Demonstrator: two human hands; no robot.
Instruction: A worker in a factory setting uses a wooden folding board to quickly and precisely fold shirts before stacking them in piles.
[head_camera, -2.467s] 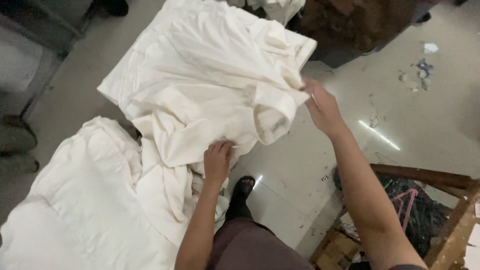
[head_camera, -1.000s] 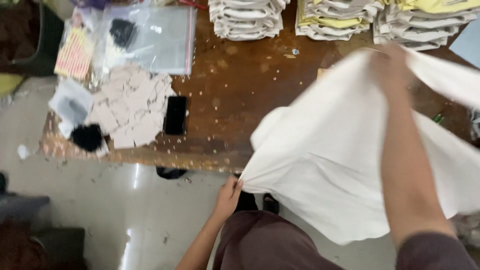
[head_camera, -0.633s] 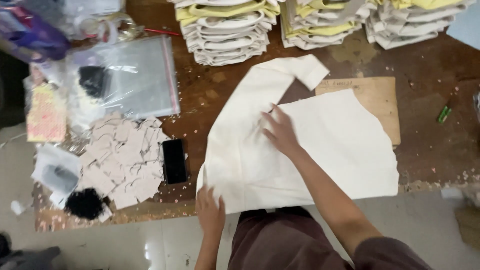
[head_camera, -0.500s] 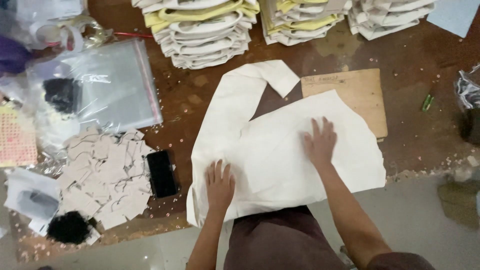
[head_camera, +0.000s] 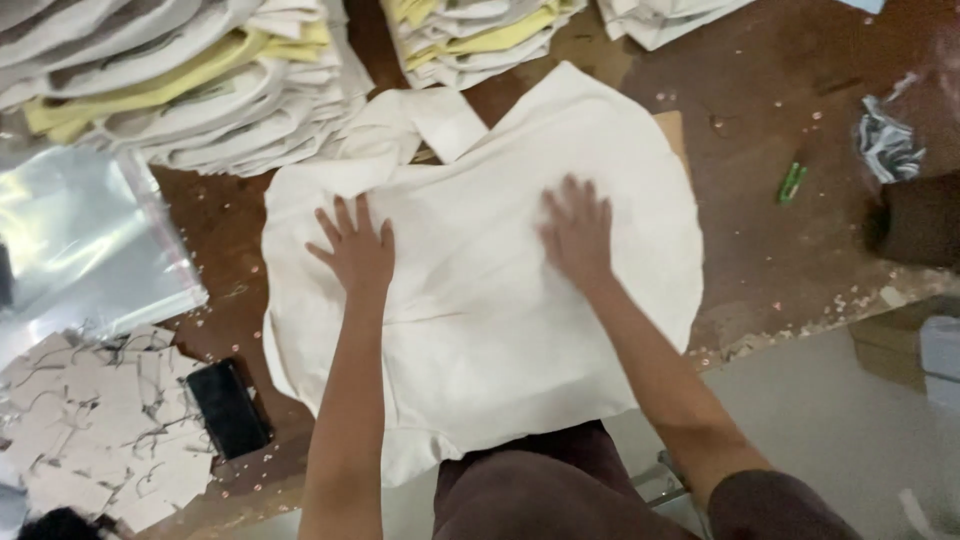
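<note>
Both hands, left hand and right hand, lie flat with fingers spread, gripping nothing, on the cream shirt spread across the brown table.

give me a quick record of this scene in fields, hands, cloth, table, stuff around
left hand: flat, fingers spread, pressing on the white garment
right hand: flat on the same garment, further right
garment: spread on the brown wooden table, lower edge hanging over the front edge
behind: stacks of folded cloth, white and yellow
left side: clear plastic bag, black phone, pale card pieces
right side: small green object
</note>
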